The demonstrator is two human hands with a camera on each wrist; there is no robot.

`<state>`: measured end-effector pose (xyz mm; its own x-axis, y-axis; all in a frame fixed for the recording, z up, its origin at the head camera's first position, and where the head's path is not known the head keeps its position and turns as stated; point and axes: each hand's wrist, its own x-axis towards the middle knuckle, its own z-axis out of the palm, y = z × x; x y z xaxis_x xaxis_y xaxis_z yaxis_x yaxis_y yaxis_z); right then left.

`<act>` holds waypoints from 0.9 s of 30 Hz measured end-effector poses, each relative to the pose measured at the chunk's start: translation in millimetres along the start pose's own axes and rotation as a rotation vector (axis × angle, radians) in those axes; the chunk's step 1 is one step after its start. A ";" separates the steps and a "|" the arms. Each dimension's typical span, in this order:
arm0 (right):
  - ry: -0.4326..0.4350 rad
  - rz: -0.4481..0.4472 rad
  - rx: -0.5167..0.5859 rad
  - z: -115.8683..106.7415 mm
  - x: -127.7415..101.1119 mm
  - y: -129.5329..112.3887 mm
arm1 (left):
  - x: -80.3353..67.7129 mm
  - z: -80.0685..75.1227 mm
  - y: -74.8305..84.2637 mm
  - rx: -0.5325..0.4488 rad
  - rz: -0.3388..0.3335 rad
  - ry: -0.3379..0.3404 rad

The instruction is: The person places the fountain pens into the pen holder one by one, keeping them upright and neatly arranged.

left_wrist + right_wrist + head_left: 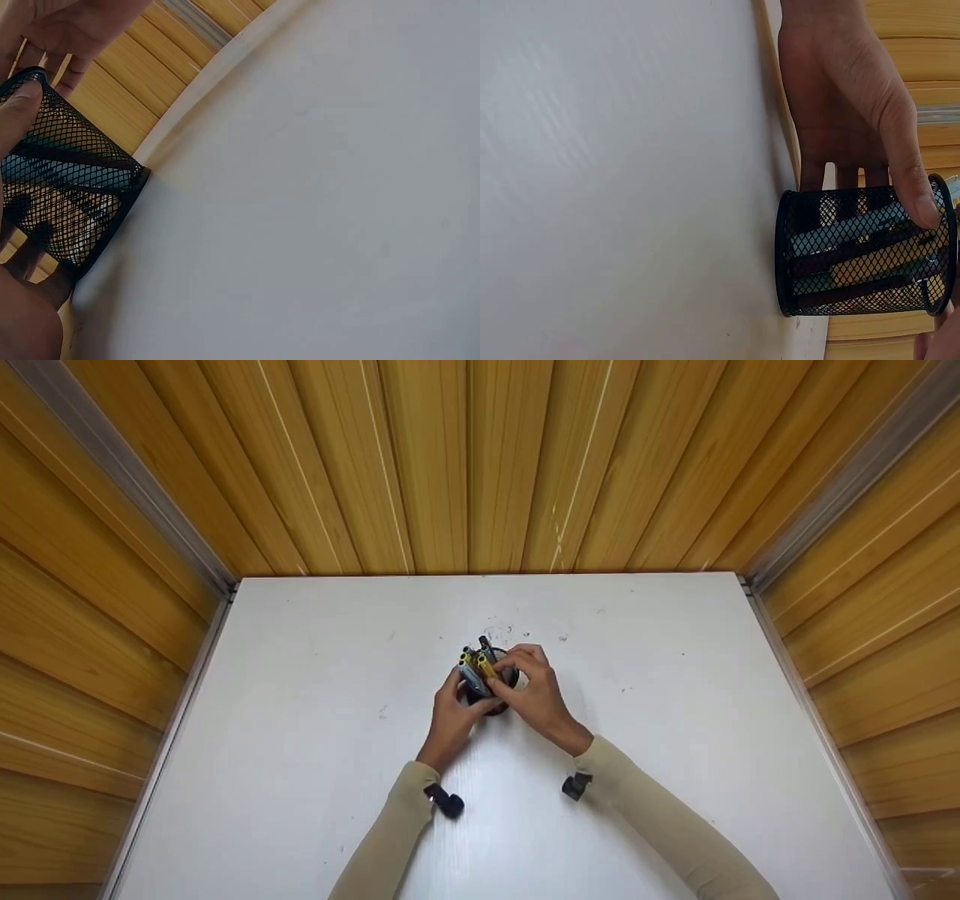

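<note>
A black mesh pen holder stands upright on the white table, with several pens and markers inside. My left hand grips it from the left side, fingers wrapped behind and the thumb pressed near its rim. At the mouth of the holder, my right hand pinches a yellow pen between thumb and index finger. Light blue pens lean beside the yellow one. In the left wrist view the holder shows pens through its mesh, and the right hand is above its rim.
The white table carries faint dark marks behind the holder. Yellow wood-look panel walls rise at the back and both sides, with grey metal strips at the corners. A small black camera sits on the left wrist.
</note>
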<state>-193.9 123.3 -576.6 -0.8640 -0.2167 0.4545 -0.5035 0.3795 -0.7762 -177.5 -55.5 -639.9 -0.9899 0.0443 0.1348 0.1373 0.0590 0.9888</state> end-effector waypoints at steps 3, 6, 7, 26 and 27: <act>0.014 -0.002 -0.013 -1.3 -0.1 0.8 | 0.0 -0.2 -0.1 0.010 0.001 0.000; 0.022 0.014 -0.020 -2.9 0.3 0.5 | -0.3 -0.4 0.5 0.016 0.012 0.002; 0.021 0.022 -0.021 -3.4 0.5 0.2 | -0.4 -0.4 0.7 0.016 0.016 0.003; -0.001 0.073 -0.006 -7.4 0.7 -3.6 | -1.9 0.6 1.4 0.004 0.008 0.000; -0.001 0.073 -0.002 -8.9 0.7 -3.3 | -1.9 0.6 1.7 0.016 0.008 0.000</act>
<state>-192.7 129.9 -569.8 -0.8985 -0.1890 0.3962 -0.4389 0.3962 -0.8064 -175.4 -54.8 -638.5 -0.9887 0.0448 0.1431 0.1462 0.0744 0.9865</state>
